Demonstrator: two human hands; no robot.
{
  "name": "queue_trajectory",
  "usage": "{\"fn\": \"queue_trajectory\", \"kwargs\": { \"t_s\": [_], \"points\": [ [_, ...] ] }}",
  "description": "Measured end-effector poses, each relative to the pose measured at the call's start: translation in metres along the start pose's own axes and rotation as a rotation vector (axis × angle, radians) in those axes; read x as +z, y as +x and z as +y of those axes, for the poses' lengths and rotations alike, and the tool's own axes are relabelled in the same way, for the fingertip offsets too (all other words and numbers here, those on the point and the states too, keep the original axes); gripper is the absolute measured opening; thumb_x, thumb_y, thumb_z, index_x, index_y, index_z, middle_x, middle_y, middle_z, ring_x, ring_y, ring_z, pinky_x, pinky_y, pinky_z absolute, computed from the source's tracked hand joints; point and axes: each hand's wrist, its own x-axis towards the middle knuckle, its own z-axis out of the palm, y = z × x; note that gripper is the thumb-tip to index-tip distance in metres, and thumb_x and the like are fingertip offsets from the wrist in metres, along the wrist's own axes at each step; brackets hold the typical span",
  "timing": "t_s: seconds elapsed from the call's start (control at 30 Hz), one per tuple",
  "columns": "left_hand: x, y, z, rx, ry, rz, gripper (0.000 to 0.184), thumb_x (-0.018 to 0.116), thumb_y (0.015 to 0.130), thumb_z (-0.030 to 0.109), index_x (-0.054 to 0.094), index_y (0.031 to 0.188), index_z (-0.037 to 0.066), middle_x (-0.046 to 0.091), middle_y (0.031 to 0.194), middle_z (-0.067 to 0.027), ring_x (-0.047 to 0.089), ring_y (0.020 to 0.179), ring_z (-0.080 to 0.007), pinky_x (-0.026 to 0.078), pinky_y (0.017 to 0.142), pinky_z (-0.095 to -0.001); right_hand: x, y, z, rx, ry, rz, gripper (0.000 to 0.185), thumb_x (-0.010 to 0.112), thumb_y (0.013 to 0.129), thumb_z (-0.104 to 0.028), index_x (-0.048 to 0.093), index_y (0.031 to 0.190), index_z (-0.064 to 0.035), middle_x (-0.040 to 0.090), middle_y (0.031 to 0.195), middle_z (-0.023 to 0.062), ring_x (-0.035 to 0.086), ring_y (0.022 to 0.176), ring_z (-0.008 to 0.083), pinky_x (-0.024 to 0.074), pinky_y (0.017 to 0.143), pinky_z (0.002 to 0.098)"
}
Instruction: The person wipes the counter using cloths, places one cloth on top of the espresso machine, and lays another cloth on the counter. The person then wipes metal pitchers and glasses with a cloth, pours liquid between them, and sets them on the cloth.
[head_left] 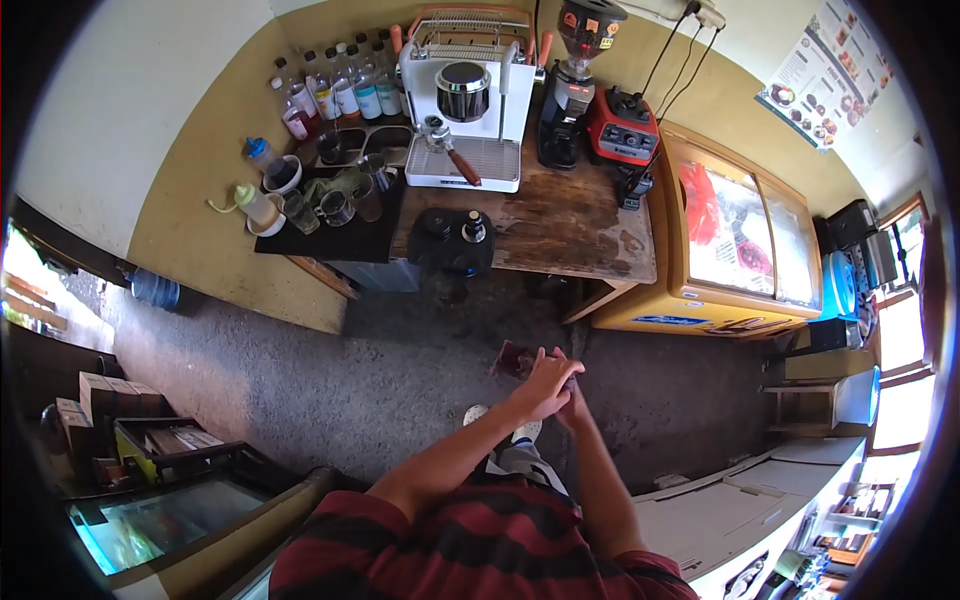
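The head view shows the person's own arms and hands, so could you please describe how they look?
The arms emerge from a short-sleeved fabric shirt with broad dark-red and black stripes, leaving both forearms uncovered. The left hand and right hand are ungloved, and no watch or bracelet shows; rings are too small to tell.

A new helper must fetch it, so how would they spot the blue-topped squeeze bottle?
Find the white espresso machine by the wall. Well to its left are two pale bowls. The blue-topped squeeze bottle stands in the rear one, darker inside than its neighbour, the yellowish bottle with the pale nozzle.
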Motion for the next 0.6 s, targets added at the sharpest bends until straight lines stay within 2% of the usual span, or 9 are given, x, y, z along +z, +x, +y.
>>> {"fn": "queue_trajectory", "kwargs": {
  "t_s": [0.07, 0.13, 0.17, 0.23, 0.33, 0.37, 0.4, 0.5, 0.6],
  "points": [
    [-0.017, -0.006, 0.022, 0.031, -0.222, 0.075, 0.049, 0.070, 0.081, 0.000, 0.055, 0.127, 0.008, 0.059, 0.117, -0.0146, 0.059, 0.115, -0.0327, 0.029, 0.117, -0.0535, 0.010, 0.013, 0.053, -0.327, 0.327, -0.062, 0.076, 0.071, 0.089, -0.009, 0.034, 0.156, -0.0102, 0.046, 0.151, 0.0148, 0.040, 0.145, 0.0273, 0.0352, 0.118, 0.0419],
    [-0.033, -0.014, 0.035, -0.027, -0.495, 0.122, 0.048, 0.070, 0.081, 0.000, 0.057, 0.126, 0.008, 0.060, 0.120, -0.0143, 0.058, 0.119, -0.0306, 0.040, 0.111, -0.0449, 0.023, 0.011, 0.048, -0.374, 0.287, 0.026, 0.079, 0.074, 0.087, -0.008, 0.033, 0.155, -0.0098, 0.047, 0.151, 0.0145, 0.040, 0.145, 0.0279, 0.0338, 0.119, 0.0407],
    [-0.043, -0.020, 0.035, -0.072, -0.552, 0.095, 0.045, 0.067, 0.083, -0.006, 0.057, 0.126, 0.006, 0.058, 0.123, -0.0093, 0.055, 0.122, -0.0211, 0.046, 0.102, -0.0356, 0.032, 0.004, 0.019, -0.251, 0.088, 0.143, 0.079, 0.076, 0.084, -0.007, 0.035, 0.152, -0.0094, 0.049, 0.149, 0.0145, 0.041, 0.145, 0.0280, 0.0334, 0.119, 0.0395],
    [-0.045, -0.038, 0.005, -0.044, -0.671, 0.243, 0.048, 0.068, 0.082, -0.007, 0.056, 0.126, 0.005, 0.056, 0.125, -0.0086, 0.054, 0.124, -0.0209, 0.045, 0.104, -0.0358, 0.027, 0.012, -0.003, -0.443, -0.482, 0.187, 0.070, 0.074, 0.083, -0.007, 0.041, 0.146, -0.0104, 0.061, 0.135, 0.0176, 0.054, 0.134, 0.0325, 0.0426, 0.111, 0.0386],
    [-0.057, -0.072, -0.034, -0.341, -0.712, 0.358, 0.057, 0.068, 0.084, -0.005, 0.050, 0.137, 0.006, 0.054, 0.126, -0.0091, 0.052, 0.127, -0.0214, 0.038, 0.111, -0.0357, 0.018, 0.024, -0.065, 0.180, -0.836, -0.016, 0.036, 0.068, 0.083, -0.009, 0.059, 0.119, -0.0085, 0.069, 0.115, 0.0194, 0.062, 0.118, 0.0409, 0.0494, 0.100, 0.0471],
    [-0.058, -0.084, -0.049, -0.382, -0.640, 0.342, 0.059, 0.068, 0.085, -0.003, 0.047, 0.140, 0.007, 0.054, 0.126, -0.0088, 0.052, 0.126, -0.0207, 0.039, 0.111, -0.0354, 0.024, 0.030, -0.085, 0.156, -0.914, -0.104, 0.035, 0.067, 0.082, -0.006, 0.057, 0.116, -0.0062, 0.070, 0.106, 0.0215, 0.064, 0.108, 0.0434, 0.0512, 0.089, 0.0511],
    [-0.057, -0.090, -0.055, -0.424, -0.571, 0.325, 0.062, 0.068, 0.086, -0.002, 0.045, 0.143, 0.007, 0.053, 0.126, -0.0085, 0.052, 0.126, -0.0200, 0.039, 0.110, -0.0351, 0.028, 0.036, -0.097, 0.209, -1.029, -0.189, 0.034, 0.067, 0.082, -0.007, 0.057, 0.115, -0.0063, 0.070, 0.106, 0.0213, 0.065, 0.106, 0.0434, 0.0515, 0.088, 0.0513],
    [-0.061, -0.074, -0.029, -0.185, 0.012, 0.356, 0.060, 0.065, 0.094, 0.009, 0.039, 0.149, 0.008, 0.055, 0.122, -0.0072, 0.056, 0.120, -0.0172, 0.046, 0.101, -0.0316, 0.039, 0.055, -0.120, 0.299, -1.255, -0.386, 0.035, 0.066, 0.083, -0.008, 0.056, 0.116, -0.0068, 0.070, 0.105, 0.0213, 0.066, 0.105, 0.0427, 0.0523, 0.088, 0.0507],
    [-0.040, -0.045, -0.038, -0.419, -0.501, 0.191, 0.049, 0.056, 0.103, 0.027, 0.044, 0.146, 0.007, 0.053, 0.136, -0.0128, 0.052, 0.129, -0.0234, 0.041, 0.108, -0.0362, 0.052, 0.062, -0.120, 0.213, -1.084, -0.363, 0.045, 0.068, 0.082, -0.012, 0.055, 0.125, -0.0066, 0.068, 0.108, 0.0228, 0.065, 0.108, 0.0418, 0.0533, 0.089, 0.0480]
  ]
}}
